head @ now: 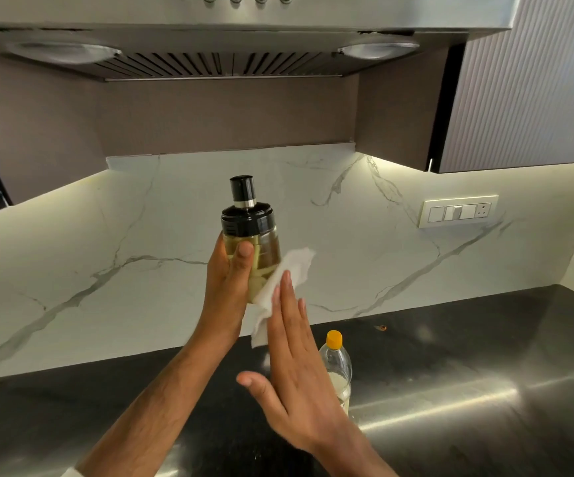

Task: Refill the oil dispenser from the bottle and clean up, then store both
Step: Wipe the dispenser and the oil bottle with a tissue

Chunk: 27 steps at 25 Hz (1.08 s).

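Holding the oil dispenser (249,235) up in front of the marble wall (382,235), well above the dark counter (451,356): left hand (225,287), fingers wrapped round the glass body from the left, thumb laid across the front of it. Dispenser upright with a slight tilt, black cap and spout on top, pale yellow oil showing through the glass.

Pressing a white paper towel (285,284) flat against the lower right side of the dispenser: right hand (296,370), fingers straight and together, thumb spread out to the left, nothing curled round the towel. Towel crumpled, upper edge sticking out past the fingertips, lower end hanging down between the two wrists.

Standing on the counter just behind the right hand, near the middle of the surface and a short way off the back edge: clear plastic bottle (337,366) with a yellow cap, closed, lower half hidden by the hand, a little pale liquid visible inside.

Overhead, steel range hood (227,39) with two round lamps. On the wall toward the right, white switch plate (457,211). Above that, ribbed cabinet (526,80).
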{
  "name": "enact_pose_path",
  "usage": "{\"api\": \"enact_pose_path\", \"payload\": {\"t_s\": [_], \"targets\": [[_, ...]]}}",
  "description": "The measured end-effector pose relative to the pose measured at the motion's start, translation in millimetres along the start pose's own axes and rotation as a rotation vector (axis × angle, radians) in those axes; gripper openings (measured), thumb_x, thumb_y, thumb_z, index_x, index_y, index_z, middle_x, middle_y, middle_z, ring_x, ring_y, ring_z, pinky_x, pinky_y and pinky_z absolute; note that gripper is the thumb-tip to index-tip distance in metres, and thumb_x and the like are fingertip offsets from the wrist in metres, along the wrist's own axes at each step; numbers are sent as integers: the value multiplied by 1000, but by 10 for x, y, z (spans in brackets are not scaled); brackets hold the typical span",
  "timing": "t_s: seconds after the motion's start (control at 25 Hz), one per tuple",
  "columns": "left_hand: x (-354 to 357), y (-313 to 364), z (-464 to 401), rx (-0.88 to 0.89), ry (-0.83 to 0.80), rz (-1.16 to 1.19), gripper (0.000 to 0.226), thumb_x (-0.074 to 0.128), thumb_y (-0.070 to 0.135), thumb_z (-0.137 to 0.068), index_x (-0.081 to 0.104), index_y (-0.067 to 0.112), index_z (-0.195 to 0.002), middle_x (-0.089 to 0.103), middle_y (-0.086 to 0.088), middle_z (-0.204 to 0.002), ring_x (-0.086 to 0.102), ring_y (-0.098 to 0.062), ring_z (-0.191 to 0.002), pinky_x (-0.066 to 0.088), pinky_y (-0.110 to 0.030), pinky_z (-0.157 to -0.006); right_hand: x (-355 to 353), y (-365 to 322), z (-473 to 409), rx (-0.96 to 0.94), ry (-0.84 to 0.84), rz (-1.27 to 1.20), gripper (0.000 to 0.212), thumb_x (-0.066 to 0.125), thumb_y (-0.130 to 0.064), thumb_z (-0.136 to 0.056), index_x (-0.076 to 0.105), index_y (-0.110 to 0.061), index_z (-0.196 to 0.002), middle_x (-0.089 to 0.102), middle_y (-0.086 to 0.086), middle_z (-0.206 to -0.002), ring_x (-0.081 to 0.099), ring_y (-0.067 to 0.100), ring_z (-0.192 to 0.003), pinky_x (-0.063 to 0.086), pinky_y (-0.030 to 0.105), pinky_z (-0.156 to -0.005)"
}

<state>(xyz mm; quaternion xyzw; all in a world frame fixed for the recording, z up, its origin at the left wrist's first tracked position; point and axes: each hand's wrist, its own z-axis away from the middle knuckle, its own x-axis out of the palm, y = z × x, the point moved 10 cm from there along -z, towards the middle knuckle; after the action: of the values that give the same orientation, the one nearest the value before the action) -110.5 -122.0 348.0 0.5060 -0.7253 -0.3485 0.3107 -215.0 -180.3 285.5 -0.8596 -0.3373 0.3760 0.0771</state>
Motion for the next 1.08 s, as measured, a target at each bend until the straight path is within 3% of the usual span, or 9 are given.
{"api": "enact_pose_path", "payload": {"t_s": [0.08,0.2,0.4,0.52,0.6,0.68,0.76,0.96,1.08], "targets": [[3,-37,0,-17,-4,5,98,60,94,-58,56,25,-128,73,-1,-113,73,-21,-103,60,-29,-80,-8,80,-7,62,2,-80,88,23,-60,-100,-11,-6,-160,-21,7,-169,-10,26,-158,2,56,-127],[116,-40,43,-13,-67,20,90,60,88,-68,53,25,-132,73,9,-116,71,-15,-109,58,-24,-79,-254,62,-335,62,53,-141,87,16,-65,-101,-11,-7,-161,-19,5,-170,-11,22,-158,-4,53,-127],[152,-38,71,-18,-67,41,104,58,86,-72,52,6,-139,73,1,-117,71,-19,-110,58,-25,-78,-320,-31,-415,-27,73,-69,93,21,-65,-100,-7,0,-159,-19,11,-169,-8,28,-158,6,55,-127],[-12,-60,2,-33,-2,35,103,61,90,-64,57,12,-131,74,-6,-110,74,-22,-99,60,-30,-77,-28,40,11,40,2,-173,85,35,-52,-103,-6,-5,-161,-14,4,-171,-5,24,-159,12,56,-127],[-36,-81,-14,-55,7,53,109,65,91,-59,56,10,-131,75,-10,-105,76,-26,-90,63,-37,-76,63,139,116,139,11,-328,76,50,-35,-105,7,-15,-164,2,-4,-171,5,20,-159,22,49,-126],[16,-73,-3,-58,-13,70,111,66,90,-58,55,7,-130,77,-7,-99,77,-25,-86,62,-35,-71,-44,208,44,168,170,-425,62,63,-18,-101,34,-19,-156,30,-4,-160,29,19,-152,35,40,-120],[63,-64,-4,-60,-10,98,107,66,90,-58,57,8,-127,77,-5,-96,77,-22,-83,61,-32,-69,-131,285,-25,200,320,-580,46,65,-8,-98,53,-21,-141,51,-2,-142,50,25,-137,47,42,-111],[100,-126,40,-90,10,163,95,69,88,-57,62,17,-120,76,-6,-94,76,-22,-82,61,-33,-67,-52,616,-22,527,442,-1052,21,68,-11,-96,70,-9,-117,74,14,-112,70,30,-110,55,47,-101],[97,-136,57,-86,7,151,96,69,87,-59,60,15,-122,76,-7,-95,75,-24,-82,61,-34,-66,3,678,1,609,470,-1279,29,69,-22,-90,69,-6,-114,73,17,-112,70,32,-108,57,41,-96]]}}
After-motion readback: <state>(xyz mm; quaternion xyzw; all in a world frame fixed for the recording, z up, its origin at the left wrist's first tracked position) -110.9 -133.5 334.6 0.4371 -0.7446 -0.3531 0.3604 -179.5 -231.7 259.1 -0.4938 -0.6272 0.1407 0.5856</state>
